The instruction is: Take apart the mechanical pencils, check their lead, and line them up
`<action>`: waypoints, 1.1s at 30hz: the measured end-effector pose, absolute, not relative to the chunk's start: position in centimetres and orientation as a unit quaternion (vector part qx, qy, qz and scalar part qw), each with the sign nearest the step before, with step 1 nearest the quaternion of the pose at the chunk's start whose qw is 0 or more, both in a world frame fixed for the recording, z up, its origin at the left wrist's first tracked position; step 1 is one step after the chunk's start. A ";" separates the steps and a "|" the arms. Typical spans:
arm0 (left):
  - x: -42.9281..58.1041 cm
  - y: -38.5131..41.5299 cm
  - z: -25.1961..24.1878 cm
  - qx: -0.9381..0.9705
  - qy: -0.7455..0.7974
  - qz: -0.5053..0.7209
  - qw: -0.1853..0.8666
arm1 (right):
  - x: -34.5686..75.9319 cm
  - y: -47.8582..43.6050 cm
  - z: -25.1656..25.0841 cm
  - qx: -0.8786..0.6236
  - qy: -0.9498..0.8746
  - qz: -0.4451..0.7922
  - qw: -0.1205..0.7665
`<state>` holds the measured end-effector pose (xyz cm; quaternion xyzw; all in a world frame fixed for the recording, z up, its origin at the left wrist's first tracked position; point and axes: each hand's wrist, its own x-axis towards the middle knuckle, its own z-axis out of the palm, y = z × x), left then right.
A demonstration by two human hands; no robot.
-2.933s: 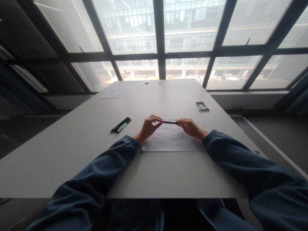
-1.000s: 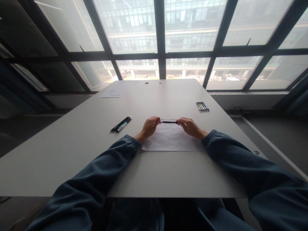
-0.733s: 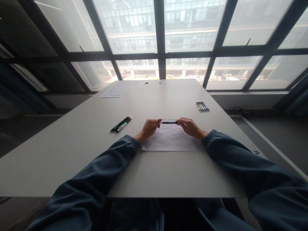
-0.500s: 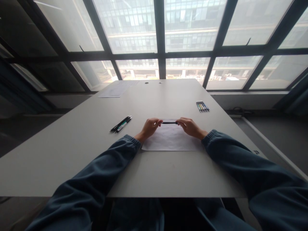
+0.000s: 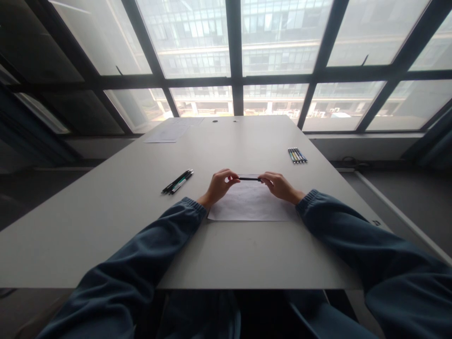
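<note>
— How many pens were held?
— One. The left hand [image 5: 219, 186] and right hand [image 5: 280, 187] each pinched an end of one black pen [image 5: 249, 178], level above one paper sheet [image 5: 250, 209] on the tabletop [image 5: 106, 221].
— Others?
— Two clusters: left pens [image 5: 177, 182], right pens [image 5: 297, 156], too small to count.

A slim black pen [image 5: 249, 179] — level, crosswise — pinched at both ends over the far edge of the sheet [image 5: 250, 209].
</note>
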<state>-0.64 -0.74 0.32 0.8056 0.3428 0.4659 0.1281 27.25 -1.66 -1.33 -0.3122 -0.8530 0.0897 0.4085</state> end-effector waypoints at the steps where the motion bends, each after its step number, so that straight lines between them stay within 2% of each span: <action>1: -0.6 -0.8 0.3 0.806 0.341 0.466 0.128 | 27.3 -1.6 -1.4 -0.313 -0.853 0.090 0.408; 10: -0.8 -0.5 -0.2 0.788 0.374 0.462 0.162 | 27.3 -1.6 -1.4 -0.313 -0.851 0.098 0.411; 19: -0.8 -0.5 -0.5 0.810 0.425 0.366 0.173 | 27.3 -1.6 -1.5 -0.314 -0.852 0.094 0.408; 33: -0.8 -0.4 -0.2 0.818 0.377 0.414 0.133 | 27.3 -1.7 -1.4 -0.317 -0.851 0.092 0.409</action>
